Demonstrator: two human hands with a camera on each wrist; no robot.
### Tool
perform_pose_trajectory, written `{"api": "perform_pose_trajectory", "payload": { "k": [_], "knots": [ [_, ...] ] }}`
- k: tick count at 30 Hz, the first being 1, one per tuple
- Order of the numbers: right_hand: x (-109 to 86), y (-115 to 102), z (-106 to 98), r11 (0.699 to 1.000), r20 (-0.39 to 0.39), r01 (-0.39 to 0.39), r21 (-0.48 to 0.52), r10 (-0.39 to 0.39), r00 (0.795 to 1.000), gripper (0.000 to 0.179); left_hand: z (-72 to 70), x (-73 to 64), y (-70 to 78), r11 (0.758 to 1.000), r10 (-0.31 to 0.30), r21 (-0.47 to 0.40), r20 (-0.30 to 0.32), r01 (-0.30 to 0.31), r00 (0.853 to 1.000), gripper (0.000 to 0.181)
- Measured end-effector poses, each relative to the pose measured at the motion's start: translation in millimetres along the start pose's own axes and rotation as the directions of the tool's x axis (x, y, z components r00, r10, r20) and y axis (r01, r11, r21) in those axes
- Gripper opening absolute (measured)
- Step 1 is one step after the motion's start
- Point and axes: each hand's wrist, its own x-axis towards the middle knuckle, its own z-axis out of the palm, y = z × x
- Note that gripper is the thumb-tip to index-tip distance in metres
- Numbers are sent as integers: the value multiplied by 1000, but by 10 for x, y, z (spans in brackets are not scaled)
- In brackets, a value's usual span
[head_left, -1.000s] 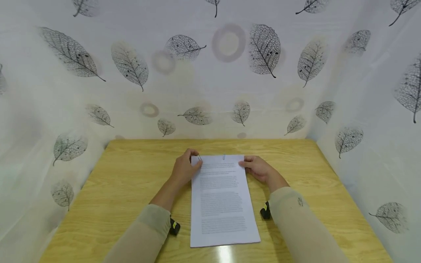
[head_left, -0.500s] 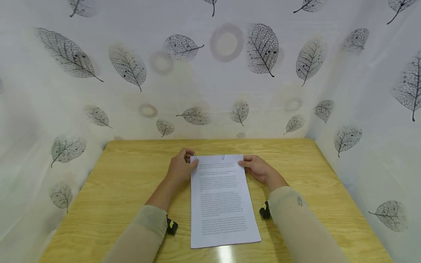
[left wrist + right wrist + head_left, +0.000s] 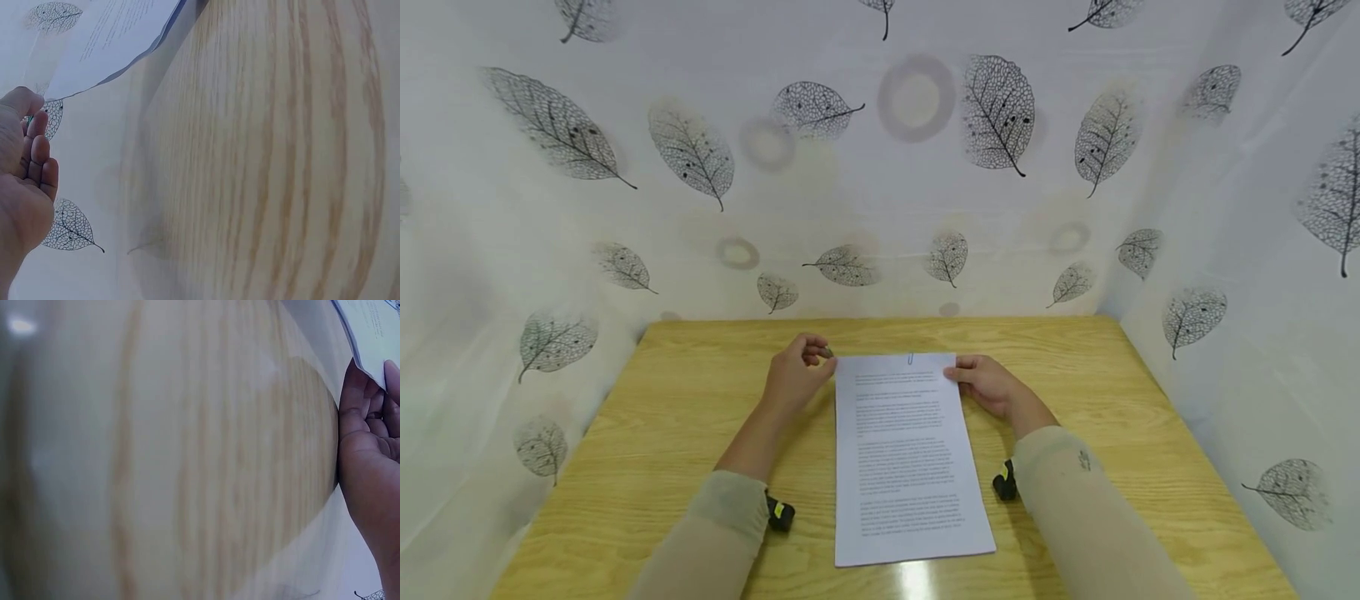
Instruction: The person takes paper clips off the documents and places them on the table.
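Observation:
A stack of printed paper lies on the wooden table with its long side toward the wearer. One paper clip sits on its top edge, right of the middle. My left hand is just off the stack's top left corner, thumb and fingers pinching a small paper clip, mostly hidden by the fingertips. In the left wrist view the thumb overlaps the corner of the paper. My right hand grips the top right corner, thumb on top and fingers underneath, as the right wrist view also shows.
The wood-grain table reaches back to a pale curtain printed with leaves, which also hangs along both sides. Black wrist devices show beside both sleeves.
My left hand has moved left, away from the top left corner, and the paper clip that was there has come off the paper. The right hand keeps its grip in place.

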Motion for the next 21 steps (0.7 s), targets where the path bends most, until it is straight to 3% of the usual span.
{"api": "perform_pose_trajectory", "payload": {
  "k": [21],
  "knots": [
    [3,26,-1,1000,11,19,12,-19,1000,40,-254,-72,-5,982,153,114,-5,-151,988,38]
  ]
}}
